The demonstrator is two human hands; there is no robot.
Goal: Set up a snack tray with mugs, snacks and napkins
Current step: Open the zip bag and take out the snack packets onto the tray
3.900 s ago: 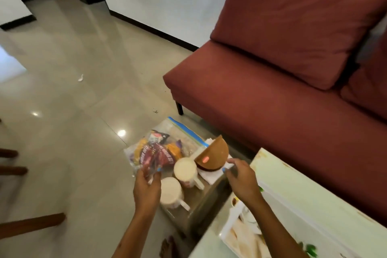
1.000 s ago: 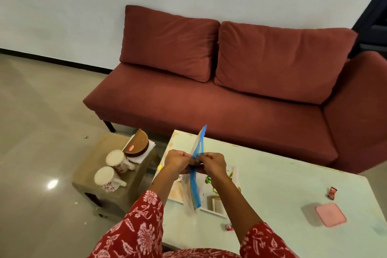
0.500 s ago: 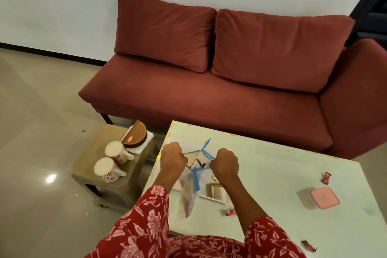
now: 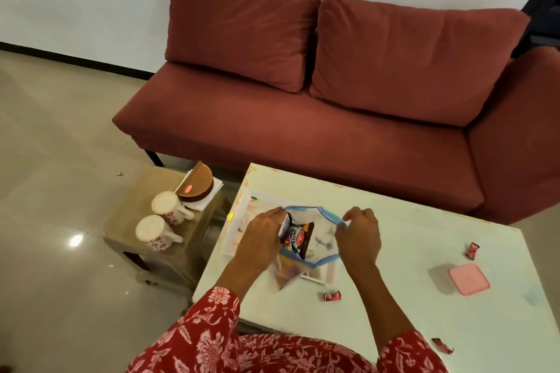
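Now both hands (image 4: 260,239) (image 4: 359,236) hold the zip bag (image 4: 318,239) (snacks inside) open.

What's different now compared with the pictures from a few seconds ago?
The zip bag of snacks has gone from the small side table to the tray on the big table. Its blue zip, shut a second ago, is now pulled wide open: the left hand and right hand each pinch one side, showing a dark snack packet. The two mugs and the napkin holder stayed put.
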